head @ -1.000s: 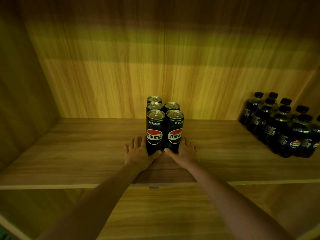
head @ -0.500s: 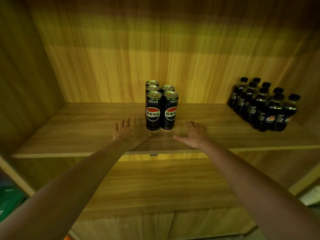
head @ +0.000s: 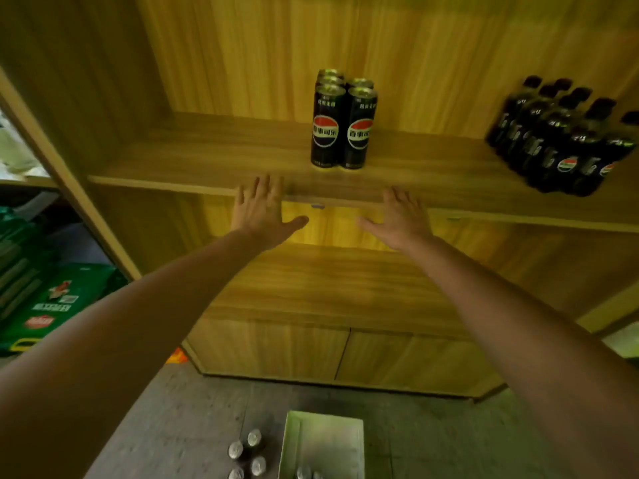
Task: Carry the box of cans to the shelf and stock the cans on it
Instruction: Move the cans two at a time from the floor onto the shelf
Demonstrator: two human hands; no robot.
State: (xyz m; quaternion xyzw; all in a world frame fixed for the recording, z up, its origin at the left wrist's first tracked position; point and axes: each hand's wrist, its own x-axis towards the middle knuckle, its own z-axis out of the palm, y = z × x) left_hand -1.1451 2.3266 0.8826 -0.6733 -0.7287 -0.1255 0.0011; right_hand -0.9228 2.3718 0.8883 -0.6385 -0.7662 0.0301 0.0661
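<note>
Several tall black cola cans (head: 340, 124) stand in a tight cluster on the wooden shelf (head: 207, 160), near its front edge. My left hand (head: 263, 212) and my right hand (head: 397, 219) hover in front of the shelf edge below the cans, both empty with fingers spread. Down on the floor sits the pale cardboard box (head: 323, 444), with a couple of can tops showing at its bottom edge. Several loose cans (head: 247, 456) stand on the floor just left of the box.
A pack of black cola bottles (head: 560, 140) fills the shelf's right end. A lower shelf board (head: 328, 285) and cabinet doors (head: 345, 354) lie beneath. Green cartons (head: 52, 302) are stacked at the left, beside the shelf unit's side panel.
Both hands have let go of the cans and drawn back off the shelf to its front edge. My view has pulled back and tilted down, bringing the floor, box and loose cans into sight.
</note>
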